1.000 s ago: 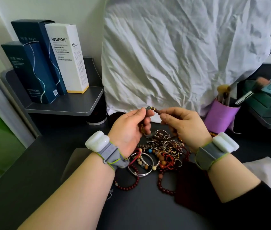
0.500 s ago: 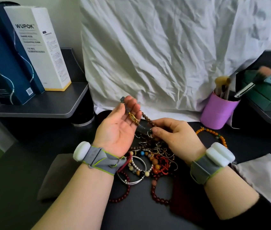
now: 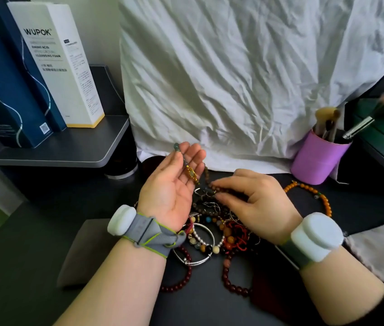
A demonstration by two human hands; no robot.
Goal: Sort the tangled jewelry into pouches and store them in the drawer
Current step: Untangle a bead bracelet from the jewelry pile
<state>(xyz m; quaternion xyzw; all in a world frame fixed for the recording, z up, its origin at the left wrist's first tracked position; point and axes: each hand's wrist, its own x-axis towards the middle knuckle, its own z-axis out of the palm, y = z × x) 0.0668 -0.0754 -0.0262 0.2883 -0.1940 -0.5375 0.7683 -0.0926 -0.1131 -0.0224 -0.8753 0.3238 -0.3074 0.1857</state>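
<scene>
On the dark surface point(image 3: 45, 231) the tangled jewelry point(image 3: 212, 231) lies just below both hands: the left hand point(image 3: 172, 187), fingers loosely spread, cradles a beaded strand point(image 3: 189, 170), while the right hand point(image 3: 252, 203) pinches brown beads point(image 3: 210, 182), best teased free slowly without tugging.

Behind the bench: boxes, sheet, brush cup.

Left, on a grey shelf point(image 3: 73, 147), stood a white WUPOK carton point(image 3: 56, 64) beside two dark blue boxes point(image 3: 9, 90); centre, hung a crumpled white sheet point(image 3: 245, 74); right, sat a purple cup point(image 3: 317, 158) holding makeup brushes point(image 3: 327, 121).
</scene>
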